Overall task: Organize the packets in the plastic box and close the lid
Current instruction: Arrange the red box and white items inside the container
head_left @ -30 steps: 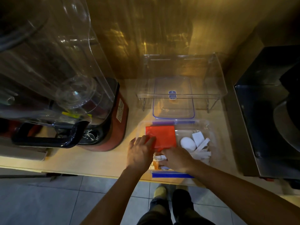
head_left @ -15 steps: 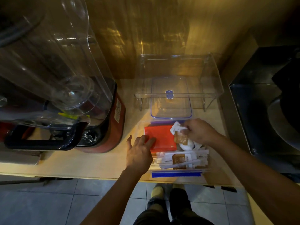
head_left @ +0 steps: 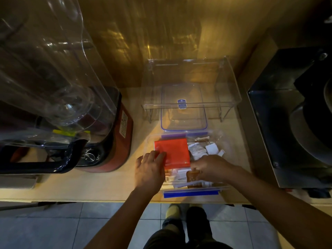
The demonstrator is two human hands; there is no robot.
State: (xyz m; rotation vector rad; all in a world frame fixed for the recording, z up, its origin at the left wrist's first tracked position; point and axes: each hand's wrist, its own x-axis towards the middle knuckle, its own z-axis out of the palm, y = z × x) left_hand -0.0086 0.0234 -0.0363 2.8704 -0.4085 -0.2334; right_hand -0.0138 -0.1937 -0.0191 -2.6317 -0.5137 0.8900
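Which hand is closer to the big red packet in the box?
Left. The left hand has its fingers resting on the red packet at its near left corner. The right hand is just off the near right corner, pinching a brown packet.

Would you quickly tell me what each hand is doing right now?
Left hand: open, fingers on the red packet.
Right hand: pinching a brown packet.
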